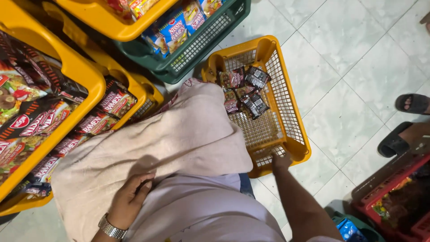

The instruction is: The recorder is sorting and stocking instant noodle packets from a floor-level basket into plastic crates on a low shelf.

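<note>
Reaching down to the floor, the right hand curls its fingers over the near rim of the yellow basket, gripping the short end closest to the person. That basket lies straight ahead of this hand, its long axis running away from the body toward the green crate, so the dark snack packets inside sit well beyond the fingers, heaped in the far half. How tightly the fingers close cannot be told, as the rim hides their tips. The left hand, with a metal wristwatch, rests loosely curled against a beige cloth draped over the lap, holding nothing clearly, and is well apart from the basket. Yellow crates of noodle packs stack to the left; someone's sandalled feet stand on the tiled floor at right
</note>
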